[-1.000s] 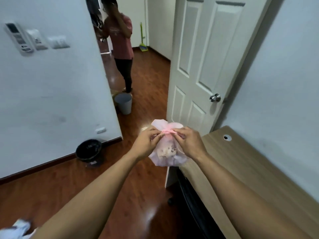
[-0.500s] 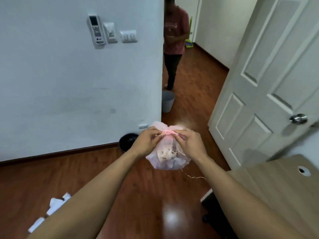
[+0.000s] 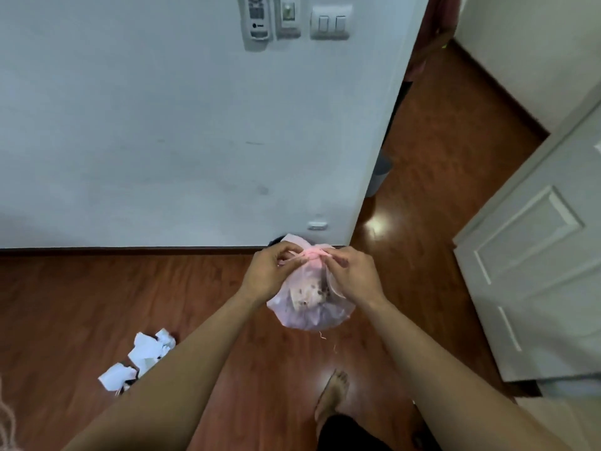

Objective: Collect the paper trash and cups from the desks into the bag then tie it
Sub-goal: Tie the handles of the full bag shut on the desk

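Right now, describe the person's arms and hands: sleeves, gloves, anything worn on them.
Both arms are bare: no sleeves reach into view on the left forearm or the right forearm. The left hand and right hand wear no gloves. No watch, band or ring shows; the fingers are slightly blurred.

The translucent pink plastic bag point(image 3: 309, 307), gathered with a brighter pink tie point(image 3: 313, 253), shows a pale cup with dark speckles point(image 3: 309, 291) inside, above a glossy reddish-brown wood-grain floor point(image 3: 81, 304) strewn with white crumpled paper point(image 3: 144, 354), beside a white wall point(image 3: 162, 125) and a white panelled door point(image 3: 536, 271).
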